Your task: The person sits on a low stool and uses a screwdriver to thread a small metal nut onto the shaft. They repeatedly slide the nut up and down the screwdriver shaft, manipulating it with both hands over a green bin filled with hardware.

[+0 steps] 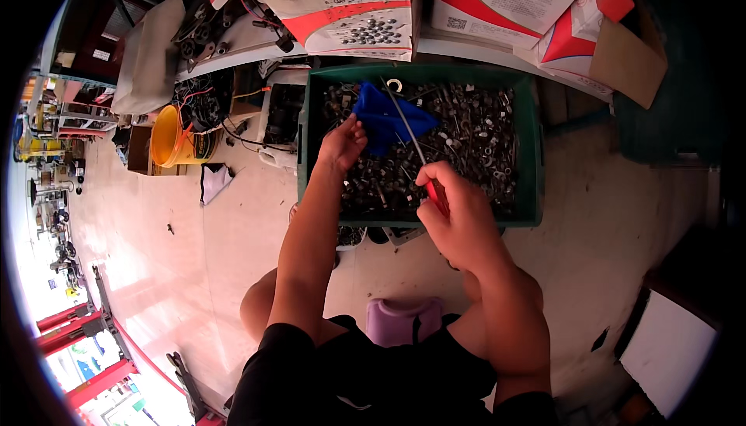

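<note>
Left hand [340, 145] pinches a blue cloth [385, 121] over the green crate [536, 193] of metal parts; right hand [454, 220], fist closed, holds a red-handled screwdriver [420, 154] angled into the cloth, seemingly for wiping.

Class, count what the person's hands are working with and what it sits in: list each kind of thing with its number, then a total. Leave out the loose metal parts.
Blue cloth: 1
Red-handled screwdriver: 1
Green crate: 1
Total: 3
</note>
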`<state>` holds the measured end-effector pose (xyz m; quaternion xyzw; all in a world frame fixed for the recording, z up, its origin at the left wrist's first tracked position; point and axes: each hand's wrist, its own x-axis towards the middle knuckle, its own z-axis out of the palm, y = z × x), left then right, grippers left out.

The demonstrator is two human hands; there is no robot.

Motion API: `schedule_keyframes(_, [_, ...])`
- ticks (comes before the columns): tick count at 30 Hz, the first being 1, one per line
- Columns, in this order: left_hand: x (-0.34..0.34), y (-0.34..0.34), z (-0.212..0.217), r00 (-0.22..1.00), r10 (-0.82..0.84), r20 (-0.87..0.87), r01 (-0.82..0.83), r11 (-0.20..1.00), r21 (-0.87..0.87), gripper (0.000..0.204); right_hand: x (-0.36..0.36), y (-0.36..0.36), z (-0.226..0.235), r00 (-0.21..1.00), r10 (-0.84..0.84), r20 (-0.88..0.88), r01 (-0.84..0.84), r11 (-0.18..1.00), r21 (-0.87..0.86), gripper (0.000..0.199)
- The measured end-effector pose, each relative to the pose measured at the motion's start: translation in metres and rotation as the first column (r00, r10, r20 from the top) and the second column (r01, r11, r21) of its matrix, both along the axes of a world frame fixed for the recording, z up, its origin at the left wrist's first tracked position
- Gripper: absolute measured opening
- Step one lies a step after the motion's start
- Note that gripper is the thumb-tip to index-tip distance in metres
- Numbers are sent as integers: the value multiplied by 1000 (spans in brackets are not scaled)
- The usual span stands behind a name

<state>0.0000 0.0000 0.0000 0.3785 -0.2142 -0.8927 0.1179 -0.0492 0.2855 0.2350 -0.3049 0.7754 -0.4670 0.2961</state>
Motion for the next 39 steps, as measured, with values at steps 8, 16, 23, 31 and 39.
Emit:
schedule_keyframes(8, [29,6,20,962,249,112,-210,936,-283,13,16,18,16,982,-21,-185,34,997,67,26])
schedule_keyframes(16, [1,24,33,929,-53,-367,19,995,-95,12,36,29,16,954,11,-301,24,993,113,25])
schedule_keyframes(23, [-61,68,20,751,162,640,660,-199,-724,25,32,25,13,957,49,-287,-9,990,138,27])
schedule_keyframes(31, [-57,60,7,749,251,614,656,-146,-740,17,17,19,0,962,94,-257,-39,976,213,29])
schedule_keyframes(39, [-36,47,-4,944,57,325,291,319,-902,12,-20,30,0,959,-103,-264,180,941,287,40])
